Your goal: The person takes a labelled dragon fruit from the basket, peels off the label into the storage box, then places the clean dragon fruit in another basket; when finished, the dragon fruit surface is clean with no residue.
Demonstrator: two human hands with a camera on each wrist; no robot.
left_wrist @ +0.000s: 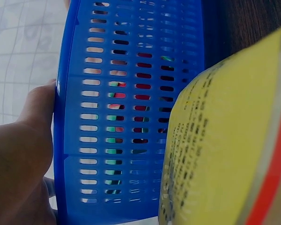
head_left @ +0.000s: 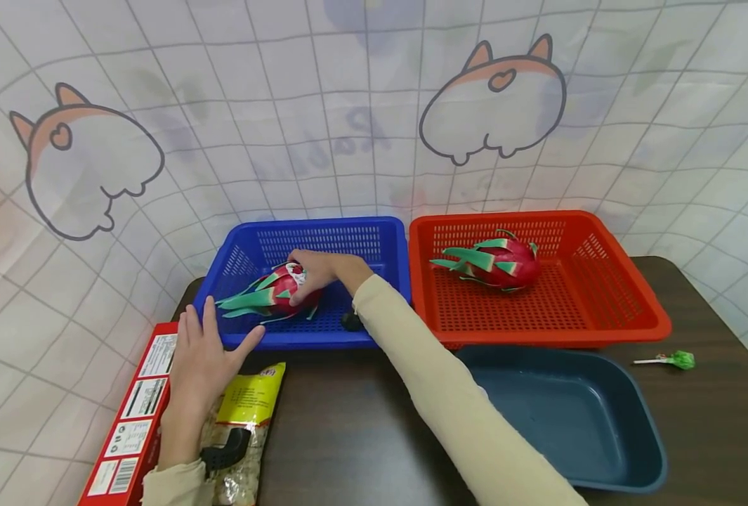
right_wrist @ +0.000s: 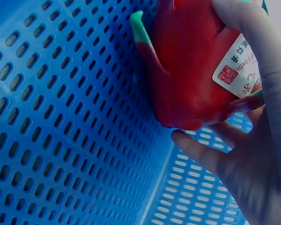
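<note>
A red dragon fruit (head_left: pixel 279 292) with green leafy scales lies in the blue basket (head_left: pixel 310 342), its leaf tips pointing left. My right hand (head_left: pixel 317 273) grips its rounded end from above, thumb and fingers spread around it. Up close in the right wrist view, a white label (right_wrist: pixel 238 68) shows on the dragon fruit's skin beside the thumb. At the basket's front left corner, my left hand (head_left: pixel 206 358) has its fingers extended and thumb held apart. Seen from the left wrist, that hand (left_wrist: pixel 23 150) is right at the blue rim, while the fruit shows through the slots.
On the right, a red basket (head_left: pixel 633 334) holds another dragon fruit (head_left: pixel 506 263). In front sits a dark blue-grey tub (head_left: pixel 648 429), with a green lollipop (head_left: pixel 682 360) beyond it. A yellow-topped bag (head_left: pixel 250 400) and a red box (head_left: pixel 127 429) lie by my left forearm.
</note>
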